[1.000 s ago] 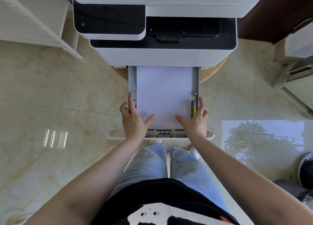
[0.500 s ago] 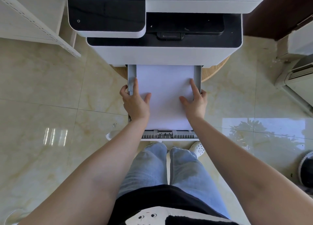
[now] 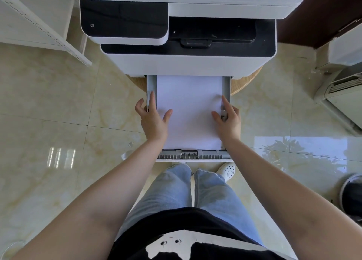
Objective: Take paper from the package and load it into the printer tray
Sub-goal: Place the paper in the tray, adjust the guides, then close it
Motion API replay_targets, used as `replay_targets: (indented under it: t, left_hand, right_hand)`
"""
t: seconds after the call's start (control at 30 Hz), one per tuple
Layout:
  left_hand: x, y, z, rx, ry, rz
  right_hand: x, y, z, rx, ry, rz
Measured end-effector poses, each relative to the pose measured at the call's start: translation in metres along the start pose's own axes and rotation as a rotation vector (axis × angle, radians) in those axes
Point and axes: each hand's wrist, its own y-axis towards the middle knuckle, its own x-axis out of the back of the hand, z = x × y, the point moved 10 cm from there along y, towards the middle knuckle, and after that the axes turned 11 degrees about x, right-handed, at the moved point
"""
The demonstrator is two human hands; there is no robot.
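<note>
A white stack of paper [image 3: 189, 111] lies flat in the grey printer tray [image 3: 194, 155], which is pulled out from the white and black printer [image 3: 188, 64]. My left hand [image 3: 153, 120] rests on the paper's left edge, fingers spread along the tray's left rail. On the right edge sits my right hand [image 3: 228, 120], fingers apart over the right rail and its guide clip. Neither hand holds anything. No paper package is in view.
The printer stands on a round wooden base [image 3: 245, 83] over a glossy tiled floor. A white shelf frame [image 3: 39, 28] is at the upper left, a white appliance [image 3: 344, 87] at the right, a dark round bin [image 3: 352, 195] at the lower right. My legs stand below the tray.
Both hands slid from the tray's front end forward along the paper's side edges, then stayed near its middle. The camera moved closer to the printer.
</note>
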Motion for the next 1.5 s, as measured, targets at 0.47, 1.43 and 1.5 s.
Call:
replay_targets:
  t: [0.47,1.43,1.5]
  left_hand:
    - [0.035,-0.047,0.053,0.007,-0.084,-0.013]
    - [0.022,-0.045,0.083,0.543,-0.646,0.013]
    - [0.022,-0.046,0.082,0.533,-0.646,0.015]
  right_hand:
    - [0.029,-0.047,-0.023,-0.113,0.084,-0.070]
    - [0.025,-0.053,-0.033,-0.259,-0.014,-0.116]
    - [0.025,-0.052,-0.033,-0.256,-0.022,-0.116]
